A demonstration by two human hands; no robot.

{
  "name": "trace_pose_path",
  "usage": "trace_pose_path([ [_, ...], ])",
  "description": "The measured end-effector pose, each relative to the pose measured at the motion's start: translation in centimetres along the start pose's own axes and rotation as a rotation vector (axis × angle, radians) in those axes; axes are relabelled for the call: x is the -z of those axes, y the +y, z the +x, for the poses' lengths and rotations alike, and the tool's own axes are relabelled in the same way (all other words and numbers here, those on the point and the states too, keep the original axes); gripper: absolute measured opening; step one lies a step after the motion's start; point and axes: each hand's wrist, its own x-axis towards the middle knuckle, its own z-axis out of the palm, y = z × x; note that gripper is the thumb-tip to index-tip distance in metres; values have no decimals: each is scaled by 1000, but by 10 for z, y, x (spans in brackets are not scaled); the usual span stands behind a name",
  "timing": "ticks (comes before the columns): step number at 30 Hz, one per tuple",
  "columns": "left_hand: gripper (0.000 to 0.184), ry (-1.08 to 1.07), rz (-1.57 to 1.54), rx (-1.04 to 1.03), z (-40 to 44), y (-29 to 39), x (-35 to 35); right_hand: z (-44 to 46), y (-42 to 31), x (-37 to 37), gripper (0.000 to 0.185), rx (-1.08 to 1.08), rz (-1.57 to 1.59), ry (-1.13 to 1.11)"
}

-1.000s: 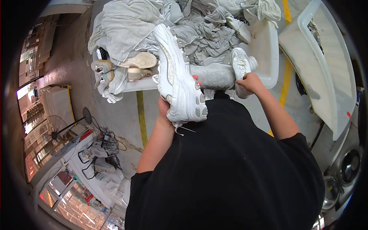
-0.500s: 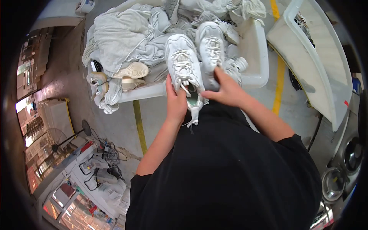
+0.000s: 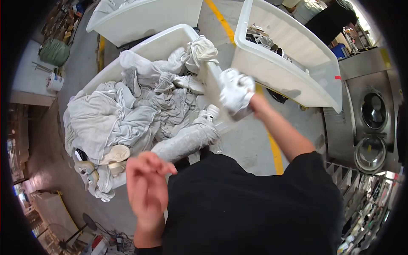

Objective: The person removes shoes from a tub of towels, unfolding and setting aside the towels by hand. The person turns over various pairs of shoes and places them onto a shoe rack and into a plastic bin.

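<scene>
My right hand reaches out to the right, gripping white sneakers that are blurred by motion; whether one or both are there I cannot tell. They hang beside the right end of a white plastic bin. My left hand is raised at the bin's near side, palm showing, fingers loosely bent and holding nothing. Inside the bin lie grey-white cloths, a rolled cloth bundle and several shoes, among them one with a cream sole.
A second white bin on the right holds several shoes. Another white bin stands behind. Steel machines with round glass doors line the right. Yellow tape marks the floor. A rack of shoes is at lower right.
My left hand has let go of the sneaker it held and drawn back to the left. My right hand has carried the sneakers rightward, off the bin's front. The view has turned right.
</scene>
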Motion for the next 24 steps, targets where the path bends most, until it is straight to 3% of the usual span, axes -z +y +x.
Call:
trace_pose_path([
  [1,22,-36,-79,-22,-3,15,-18,-17,-50,1,48,28,-55,188],
  [2,25,-75,-154,-38,-6,28,-35,40,-54,59,48,111,-195,224],
  [3,25,-79,-252,-81,-10,39,-52,14,-106,57,47,247,-229,342],
  [4,27,-78,-345,-131,-13,48,-68,59,-133,111,49,416,-491,424],
  [7,26,-176,-461,-329,-22,62,-88,59,-220,154,49,987,-627,995],
  [8,26,-227,-466,-405,-25,70,-88,60,-233,152,49,1131,-446,991],
  [10,15,-402,-435,-444,-24,87,-79,24,-228,96,47,1006,-224,725],
  [13,13,-488,-352,-612,-41,100,-67,34,-157,44,46,905,-617,531],
  [14,13,-485,-320,-689,-47,99,-65,41,-118,24,44,931,-733,477],
  [17,17,-211,-181,-1056,-59,83,-84,36,-12,-28,39,846,-806,151],
  [24,15,-209,-118,-1058,-82,81,-60,-1,146,-96,35,556,-971,-171],
])
